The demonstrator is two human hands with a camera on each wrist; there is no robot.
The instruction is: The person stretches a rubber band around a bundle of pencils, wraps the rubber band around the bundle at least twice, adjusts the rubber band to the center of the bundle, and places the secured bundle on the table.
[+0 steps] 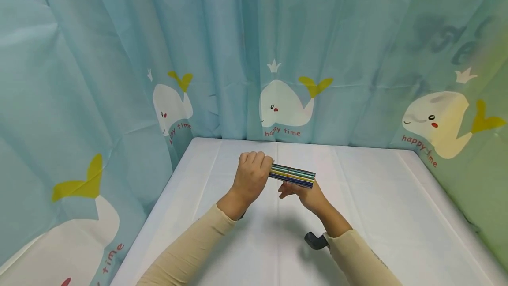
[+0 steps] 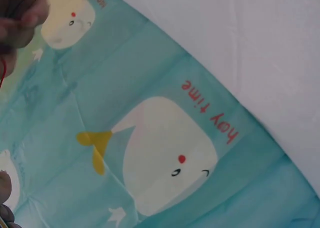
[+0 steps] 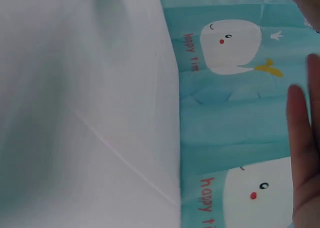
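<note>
In the head view, a bundle of coloured pencils (image 1: pixel 293 176) with green, yellow and dark blue stripes is held above the white table. A thin red line crosses the bundle near its middle. My left hand (image 1: pixel 251 175) grips its left end, fingers curled over it, which hides that end. Under the right end is my right hand (image 1: pixel 307 195), partly covered by the bundle. Its fingers (image 3: pixel 301 133) look extended in the right wrist view. The left wrist view catches only parts of hands at its left edge.
A white cloth covers the table (image 1: pixel 222 233). Blue-green curtains (image 1: pixel 222 56) printed with whales hang behind it and along both sides. A black curved piece (image 1: pixel 316 241) sticks out by the right sleeve.
</note>
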